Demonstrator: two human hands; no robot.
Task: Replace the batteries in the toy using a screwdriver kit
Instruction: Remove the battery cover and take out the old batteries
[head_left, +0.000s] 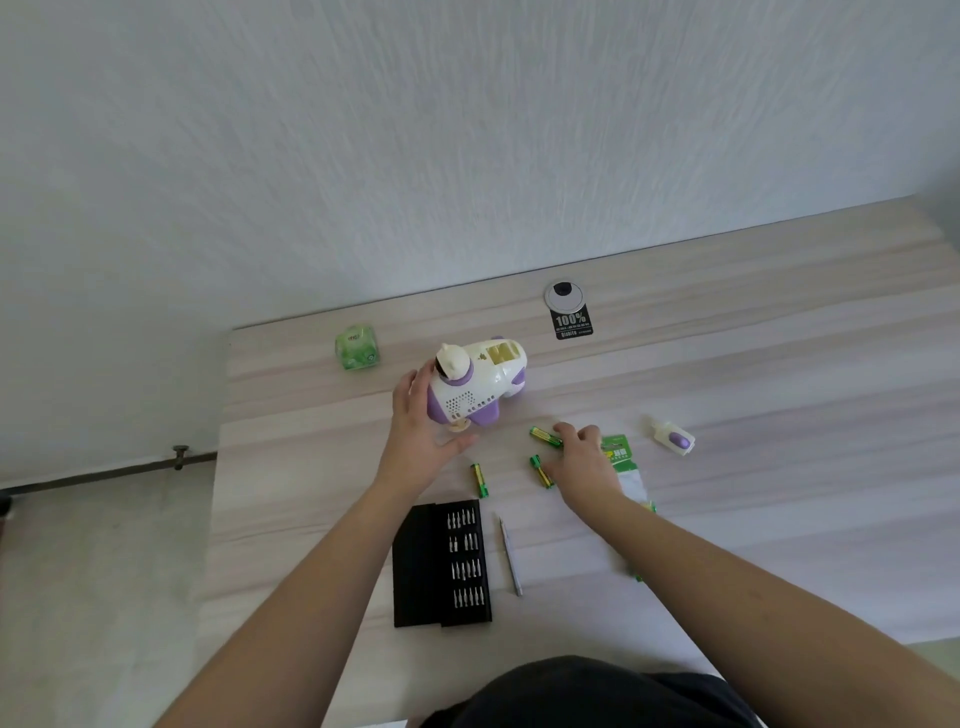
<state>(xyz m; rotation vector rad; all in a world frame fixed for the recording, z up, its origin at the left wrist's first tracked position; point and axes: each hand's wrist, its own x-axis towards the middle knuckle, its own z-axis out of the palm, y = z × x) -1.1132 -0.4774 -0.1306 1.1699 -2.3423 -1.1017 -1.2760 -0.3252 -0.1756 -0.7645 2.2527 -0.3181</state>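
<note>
Since I watch from afar, left to right:
Left hand (415, 415): fingers straight, steadying the toy.
Toy (475, 384): on its side on the table (779, 364), battery bay open upward; I judge it light, hard, slippery plastic (best held round the body).
Batteries: one (480, 480) lies loose; right hand (582, 454) curls over another (544, 436), pinch unclear.
Writing: black label (571, 325) reads "100%"; battery pack (618, 457) print illegible.
</note>
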